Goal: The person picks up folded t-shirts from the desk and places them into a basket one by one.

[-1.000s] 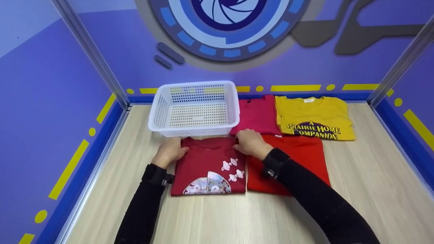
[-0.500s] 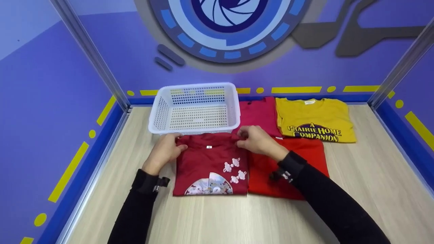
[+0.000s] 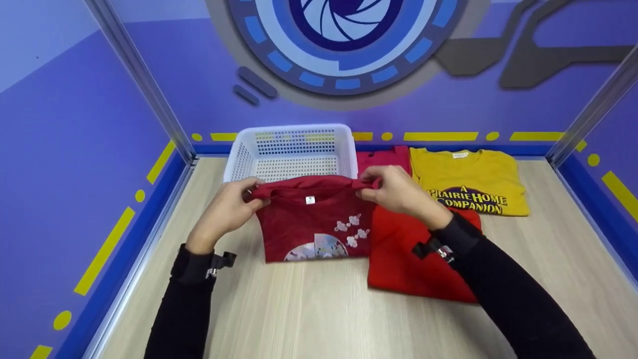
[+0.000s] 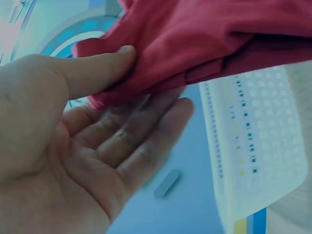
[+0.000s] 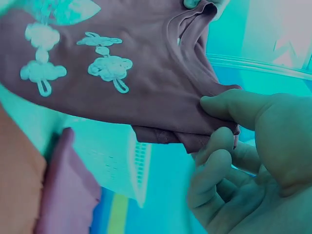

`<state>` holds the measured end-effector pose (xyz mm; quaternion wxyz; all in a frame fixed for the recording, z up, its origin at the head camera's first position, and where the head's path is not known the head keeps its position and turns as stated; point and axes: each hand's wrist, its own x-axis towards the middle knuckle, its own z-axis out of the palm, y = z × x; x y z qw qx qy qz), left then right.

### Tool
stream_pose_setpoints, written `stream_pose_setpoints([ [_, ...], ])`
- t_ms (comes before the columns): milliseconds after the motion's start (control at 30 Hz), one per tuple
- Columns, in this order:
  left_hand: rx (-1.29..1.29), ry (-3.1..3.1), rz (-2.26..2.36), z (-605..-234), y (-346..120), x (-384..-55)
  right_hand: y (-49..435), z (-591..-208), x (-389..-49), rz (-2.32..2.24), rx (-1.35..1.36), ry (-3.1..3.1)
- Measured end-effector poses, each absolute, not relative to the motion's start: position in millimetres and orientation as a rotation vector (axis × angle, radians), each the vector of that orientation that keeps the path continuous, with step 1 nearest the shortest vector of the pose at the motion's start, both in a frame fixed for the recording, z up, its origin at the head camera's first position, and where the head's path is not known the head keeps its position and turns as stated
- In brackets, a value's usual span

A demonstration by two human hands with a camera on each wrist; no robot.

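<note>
A folded dark red T-shirt [image 3: 309,224] with white knot motifs and a patterned half circle hangs between my two hands, tilted, its collar edge raised in front of the basket. My left hand [image 3: 227,209] pinches the shirt's left shoulder corner; in the left wrist view the thumb lies on top of the cloth and the fingers stretch beneath it. At the right shoulder corner my right hand [image 3: 398,192] pinches the cloth between thumb and curled fingers, as the right wrist view shows. The white plastic basket [image 3: 294,128] stands just behind the shirt, its front wall hidden by it.
A folded bright red garment [image 3: 413,259] lies right of the dark red shirt, partly under my right arm. Behind it are a folded pink garment [image 3: 381,158] and a yellow T-shirt [image 3: 473,174] with printed lettering. Blue printed panels [image 3: 359,119] wall the wooden table [image 3: 319,319].
Both hands have lifted the dark red shirt by its shoulder corners off the table and moved it toward the basket. Its lower edge has left its place level with the bright red garment.
</note>
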<state>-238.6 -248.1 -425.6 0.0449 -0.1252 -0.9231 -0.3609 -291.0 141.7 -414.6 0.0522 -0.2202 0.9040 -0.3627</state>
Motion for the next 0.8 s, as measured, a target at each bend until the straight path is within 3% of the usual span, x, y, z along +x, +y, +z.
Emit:
stream_pose_setpoints([
  [267,-0.369,-2.647,-1.208,-404.7,-263.7,-245.1,138.0,-389.7,-293.4,-1.167,-0.851,2.830],
  [467,-0.366,-2.530,-1.294,-384.9,-283.4,-247.5,126.7,-363.5,-291.5,-1.188,-0.826,2.820],
  [800,-0.229,-2.451,-1.482,-376.6,-300.7,-282.4,96.8,-350.7,-330.8,-1.099,-0.758,2.792],
])
